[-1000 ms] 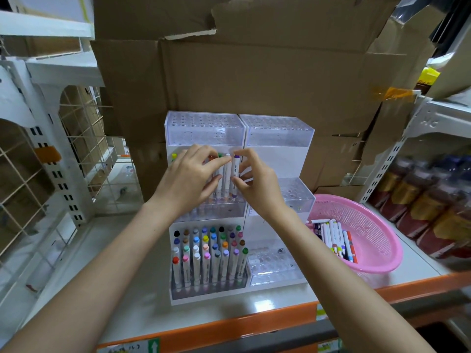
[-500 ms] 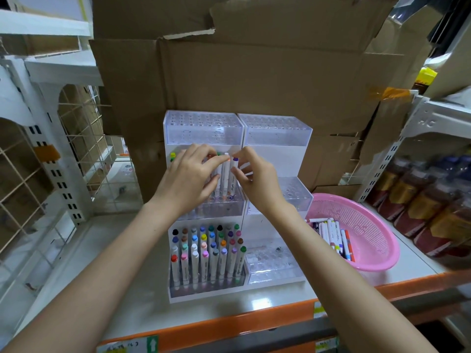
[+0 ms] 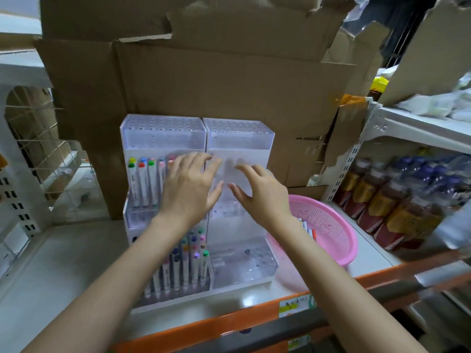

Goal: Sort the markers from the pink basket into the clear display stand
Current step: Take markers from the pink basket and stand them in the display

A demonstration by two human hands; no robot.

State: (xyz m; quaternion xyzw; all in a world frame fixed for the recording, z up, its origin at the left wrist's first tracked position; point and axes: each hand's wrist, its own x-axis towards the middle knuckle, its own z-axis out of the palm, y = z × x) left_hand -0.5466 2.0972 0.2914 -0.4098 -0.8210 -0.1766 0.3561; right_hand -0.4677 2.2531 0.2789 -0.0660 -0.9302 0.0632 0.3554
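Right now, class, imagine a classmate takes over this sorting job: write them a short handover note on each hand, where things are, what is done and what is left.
Left hand: open, nothing in its grip, in front of the middle tier.
Right hand: open, empty, alongside.
Clear display stand straight ahead; pink basket at its right.
Done: middle-tier markers and bottom-tier markers stand in the left half.
Left: basket markers to sort; the right half looks unfilled.

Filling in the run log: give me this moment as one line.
left hand open, empty | right hand open, empty | both before clear display stand middle tier | markers lie in pink basket
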